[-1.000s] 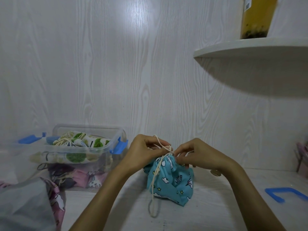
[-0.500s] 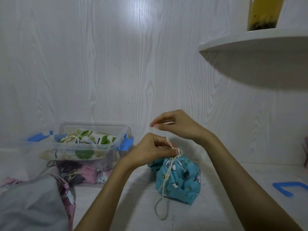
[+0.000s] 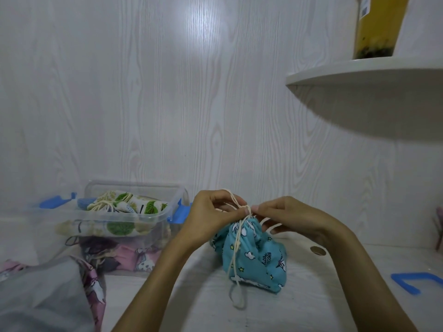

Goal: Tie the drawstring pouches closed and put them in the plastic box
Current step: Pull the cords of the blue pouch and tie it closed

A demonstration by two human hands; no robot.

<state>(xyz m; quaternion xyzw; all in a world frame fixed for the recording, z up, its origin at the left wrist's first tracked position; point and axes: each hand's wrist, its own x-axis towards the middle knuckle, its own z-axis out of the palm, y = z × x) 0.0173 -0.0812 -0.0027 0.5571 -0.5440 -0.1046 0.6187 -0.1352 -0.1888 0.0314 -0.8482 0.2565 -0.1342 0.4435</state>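
I see two bare forearms rising from the lower frame, no sleeves, left hand [image 3: 211,215] and right hand [image 3: 290,216] ungloved, slender-fingered.

Left hand [image 3: 211,213] and right hand [image 3: 285,218] raised together, fingertips meeting; fingers pinched shut; forearms converging.

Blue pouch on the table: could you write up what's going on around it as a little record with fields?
Blue pouch: on the table, neck gathered
Cord: cream, wound at the neck, loose end hanging down the front
Left hand: fingers pinching the cord at the neck
Right hand: holding a cord loop beside the neck
Plastic box: left of the pouch, open, pouches inside
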